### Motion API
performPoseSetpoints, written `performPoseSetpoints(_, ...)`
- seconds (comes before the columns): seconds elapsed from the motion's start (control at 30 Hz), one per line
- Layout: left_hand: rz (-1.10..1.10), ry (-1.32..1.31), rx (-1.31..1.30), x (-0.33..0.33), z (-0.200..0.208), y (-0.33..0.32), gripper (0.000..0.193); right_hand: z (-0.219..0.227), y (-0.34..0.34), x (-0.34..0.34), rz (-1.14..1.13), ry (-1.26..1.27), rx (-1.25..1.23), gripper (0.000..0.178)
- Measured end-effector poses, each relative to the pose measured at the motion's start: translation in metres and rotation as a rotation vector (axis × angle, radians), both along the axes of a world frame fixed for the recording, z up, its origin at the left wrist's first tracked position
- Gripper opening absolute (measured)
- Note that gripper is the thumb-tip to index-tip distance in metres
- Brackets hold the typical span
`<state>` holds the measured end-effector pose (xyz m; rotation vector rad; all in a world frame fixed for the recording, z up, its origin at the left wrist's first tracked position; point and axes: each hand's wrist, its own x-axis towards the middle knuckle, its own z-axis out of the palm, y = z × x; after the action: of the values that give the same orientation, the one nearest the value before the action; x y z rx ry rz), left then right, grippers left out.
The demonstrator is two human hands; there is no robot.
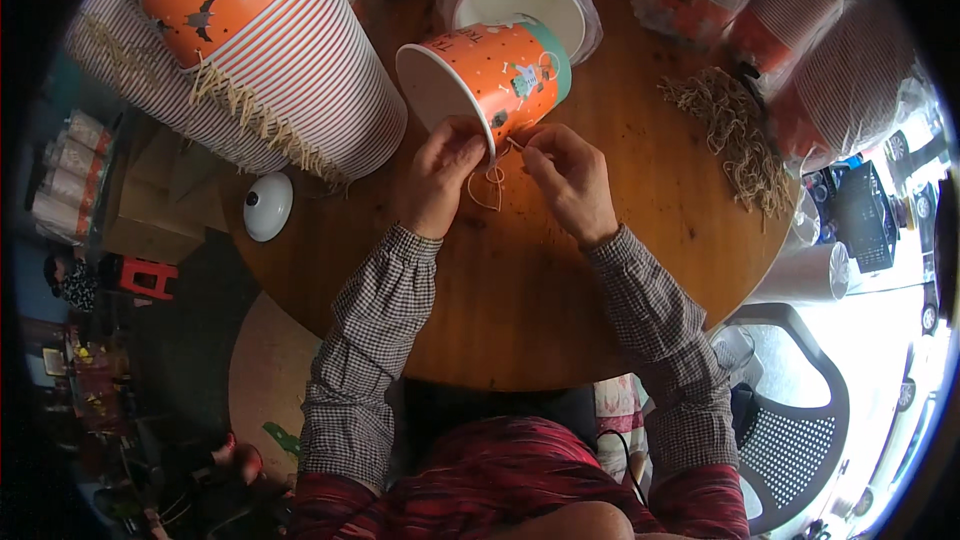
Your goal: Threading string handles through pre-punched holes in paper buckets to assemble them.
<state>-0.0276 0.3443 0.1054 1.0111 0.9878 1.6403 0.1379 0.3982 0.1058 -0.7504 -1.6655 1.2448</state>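
Note:
An orange paper bucket (510, 85) with Halloween-style pictures and a green base band lies tipped on its side, its white mouth facing left and toward me. My left hand (436, 172) is closed on the near edge of its rim, thumb outside. Close by its wall, my right hand (572, 180) pinches a thin tan cord between thumb and fingers. A loop of this cord (486, 196) hangs below the rim between my hands. Whether the cord passes through the wall is hidden by my fingers.
Tall nested stacks of buckets (300, 80) with knotted cords lean at the left, beside a white pot lid (268, 208). A heap of tan cords (738, 135) lies at the right. Behind stand a bagged bucket (530, 10) and plastic-wrapped stacks (850, 90). A grey chair (790, 440) is lower right.

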Motion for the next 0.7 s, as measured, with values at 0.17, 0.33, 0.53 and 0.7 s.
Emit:
performPoseSetpoints(0.17, -0.024, 0.189, -0.009, -0.004, -0.005, 0.000, 0.038, 0.003, -0.002, -0.001, 0.008, -0.017, -0.015, 0.014)
performPoseSetpoints(0.33, -0.037, 0.228, -0.023, -0.003, -0.006, -0.002, 0.038, 0.001, -0.002, -0.001, 0.009, -0.047, -0.002, 0.011)
performPoseSetpoints(0.53, -0.025, 0.276, -0.062, -0.001, -0.002, -0.004, 0.037, 0.007, -0.003, 0.001, 0.009, -0.083, 0.015, 0.010)
performPoseSetpoints(0.7, -0.005, 0.289, -0.070, -0.001, -0.002, -0.004, 0.036, 0.008, -0.002, 0.002, 0.012, -0.086, 0.082, 0.010)
